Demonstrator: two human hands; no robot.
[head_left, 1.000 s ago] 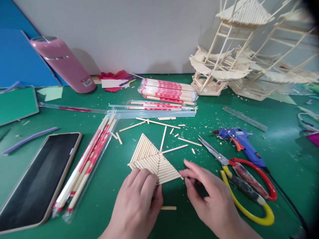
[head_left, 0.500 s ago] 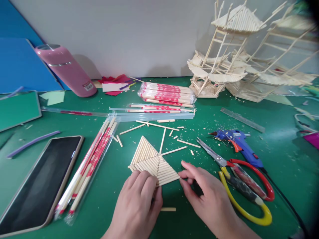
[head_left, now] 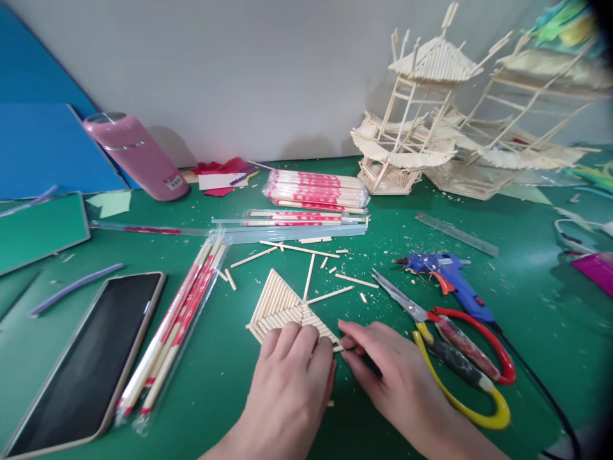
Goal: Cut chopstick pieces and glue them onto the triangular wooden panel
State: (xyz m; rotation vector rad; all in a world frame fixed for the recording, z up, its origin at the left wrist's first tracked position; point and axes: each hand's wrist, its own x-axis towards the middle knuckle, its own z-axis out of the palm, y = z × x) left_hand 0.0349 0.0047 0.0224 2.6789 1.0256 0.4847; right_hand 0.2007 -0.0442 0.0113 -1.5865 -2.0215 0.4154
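Note:
A panel of pale wooden sticks (head_left: 275, 300), glued side by side in triangular sections, lies on the green table in front of me. My left hand (head_left: 294, 370) is closed over its near edge, with curled fingers touching the sticks and fingertips partly hidden. At the panel's right corner, my right hand (head_left: 378, 358) pinches the end of a thin wooden stick (head_left: 338, 349) between thumb and forefinger. The rest of that stick runs behind my left hand. Two loose sticks (head_left: 330, 294) reach out from the panel's peak.
Right of my hands lie scissors (head_left: 460, 348) and a blue glue gun (head_left: 450, 275) with a cord. Bagged sticks (head_left: 316, 190), a phone (head_left: 86, 364) and a pink bottle (head_left: 138, 156) lie left and behind. Stick-built towers (head_left: 416, 121) stand at the back right.
My left hand has slid right along the panel's near edge, closer to my right hand, and covers more of the right section. The whole view has shifted slightly.

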